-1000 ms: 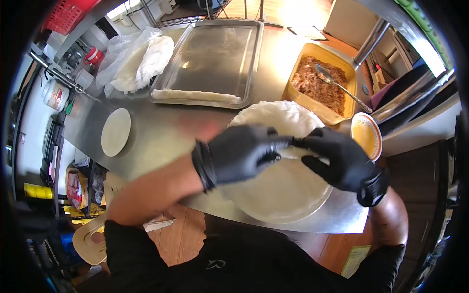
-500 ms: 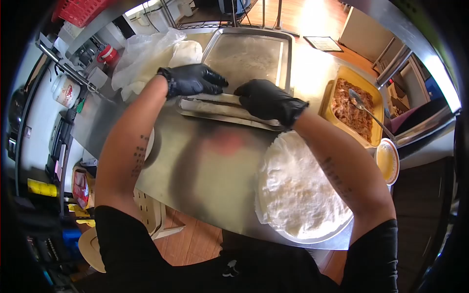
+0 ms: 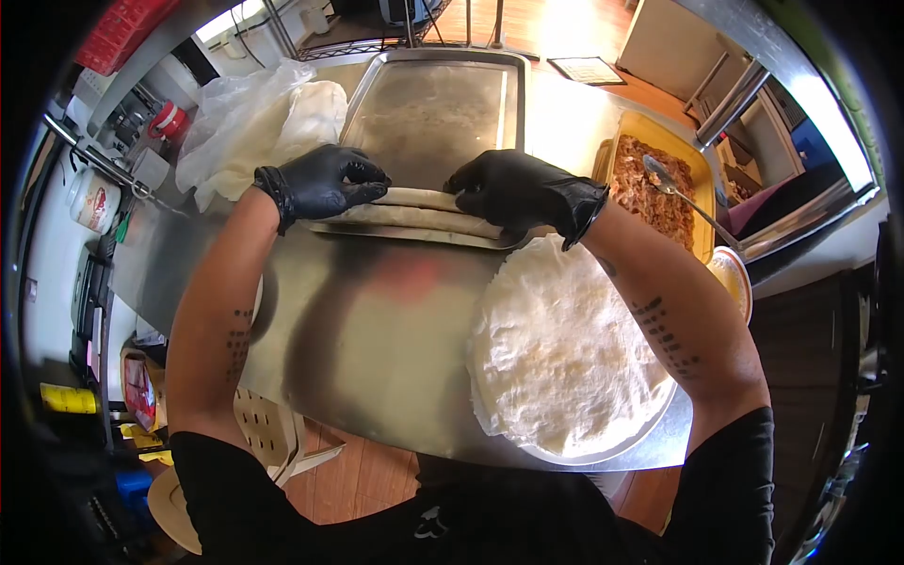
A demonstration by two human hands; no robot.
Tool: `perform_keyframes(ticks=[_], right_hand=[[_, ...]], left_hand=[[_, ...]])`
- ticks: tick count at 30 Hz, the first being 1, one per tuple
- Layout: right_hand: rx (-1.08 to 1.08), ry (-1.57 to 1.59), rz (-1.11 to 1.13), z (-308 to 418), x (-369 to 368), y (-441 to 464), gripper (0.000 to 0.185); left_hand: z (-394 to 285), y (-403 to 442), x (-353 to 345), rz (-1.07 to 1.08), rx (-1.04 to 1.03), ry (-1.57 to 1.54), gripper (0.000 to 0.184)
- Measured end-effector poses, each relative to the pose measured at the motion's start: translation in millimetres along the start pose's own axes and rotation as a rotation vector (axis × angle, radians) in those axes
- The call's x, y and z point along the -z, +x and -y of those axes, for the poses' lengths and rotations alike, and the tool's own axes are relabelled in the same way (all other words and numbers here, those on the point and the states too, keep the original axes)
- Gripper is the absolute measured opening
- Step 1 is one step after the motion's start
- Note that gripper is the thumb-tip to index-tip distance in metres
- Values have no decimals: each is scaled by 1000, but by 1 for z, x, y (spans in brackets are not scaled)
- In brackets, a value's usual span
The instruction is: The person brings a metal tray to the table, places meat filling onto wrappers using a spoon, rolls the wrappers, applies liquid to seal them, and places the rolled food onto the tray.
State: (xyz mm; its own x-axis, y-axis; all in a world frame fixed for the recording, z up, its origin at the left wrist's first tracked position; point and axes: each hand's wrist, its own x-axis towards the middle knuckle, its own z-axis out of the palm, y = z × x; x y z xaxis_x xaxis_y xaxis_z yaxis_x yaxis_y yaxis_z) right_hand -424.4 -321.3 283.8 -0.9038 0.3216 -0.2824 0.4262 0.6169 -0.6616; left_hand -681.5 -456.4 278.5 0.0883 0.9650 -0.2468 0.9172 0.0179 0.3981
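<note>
Two long pale rolls lie side by side along the near edge of a metal tray (image 3: 428, 113). The farther roll (image 3: 421, 198) has its two ends between my hands, and the nearer roll (image 3: 414, 221) runs just in front of it. My left hand (image 3: 328, 183), in a black glove, pinches the farther roll's left end. At its right end, my right hand (image 3: 513, 191), also gloved, has its fingers closed round it. A stack of thin white sheets (image 3: 570, 353) rests on a round plate below my right forearm.
A yellow container (image 3: 702, 179) of reddish filling (image 3: 650, 193) with a spoon (image 3: 673, 188) stands at the right, a bowl (image 3: 730, 275) near it. White sheets in plastic (image 3: 235, 118) lie left of the tray. Metal posts rise at the table's right side.
From over the round stack, both hands moved up and left to the tray, where a second roll now lies behind the first. In the last half second they have barely shifted on the roll.
</note>
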Motion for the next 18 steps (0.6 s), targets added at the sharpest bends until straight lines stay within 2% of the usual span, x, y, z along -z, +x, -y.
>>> perform_keyframes(ticks=[2,7,9,10,11,12,13,14,15,16,18], right_hand=[[80,-168,-29,-9,-8,8,38],[104,-205,-52,-16,-11,16,39],[141,-242,-50,-14,-9,14,38],[166,-211,-154,-10,-7,7,36],[193,-181,-258,-7,-5,2,35],[230,61,-329,-12,-1,-6,34],[191,64,-405,15,16,-40,33],[431,102,-571,7,17,-54,30],[556,138,-683,8,21,-76,22],[671,47,-836,11,25,-101,19],[579,-82,-896,9,21,-152,19]], left_hand=[[1,-3,-1,-6,5,-33,37],[-1,-4,-3,-26,18,-103,34],[-5,-6,2,20,113,-191,33],[-8,-10,6,17,117,-183,33],[-10,-16,10,-93,122,-248,33],[-12,-23,15,-205,127,-315,33],[-16,-29,19,-313,79,-245,34],[-22,-39,24,-409,56,-223,34],[-36,-48,28,-498,-20,-111,34],[-51,-56,28,-585,-97,5,34],[-76,-67,11,-585,-203,-337,37]])
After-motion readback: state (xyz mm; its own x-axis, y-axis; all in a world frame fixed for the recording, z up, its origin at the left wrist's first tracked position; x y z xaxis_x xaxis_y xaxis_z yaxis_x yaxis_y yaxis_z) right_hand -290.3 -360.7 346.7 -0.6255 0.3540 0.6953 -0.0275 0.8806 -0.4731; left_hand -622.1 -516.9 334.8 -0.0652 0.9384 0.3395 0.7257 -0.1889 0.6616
